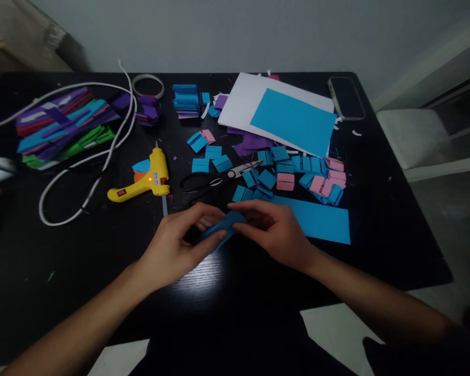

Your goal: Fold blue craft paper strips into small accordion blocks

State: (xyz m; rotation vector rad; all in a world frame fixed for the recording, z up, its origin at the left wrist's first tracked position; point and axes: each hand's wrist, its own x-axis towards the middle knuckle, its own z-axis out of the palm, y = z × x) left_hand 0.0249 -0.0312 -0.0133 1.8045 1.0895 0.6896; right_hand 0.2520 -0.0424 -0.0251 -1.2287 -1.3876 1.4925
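Between both hands, just above the front of the table, is a blue strip of paper (226,224). My left hand (180,240) pinches its left part, thumb on top and fingers behind. My right hand (276,227) grips the upper right end between thumb and fingertips. Part of the strip is hidden by the fingers. Beyond the hands lie black-handled scissors (219,180) with their blades pointing right. Several small folded blue and pink paper pieces (285,181) are heaped past the right hand. A flat blue paper sheet (325,222) lies partly behind that hand.
A yellow glue gun (152,175) with a lit orange light lies left of the scissors. A white cable (112,151) loops across the left side near bundled coloured paper strips (65,122). White paper (238,104), a tape roll (148,78) and a phone (347,98) lie along the back.
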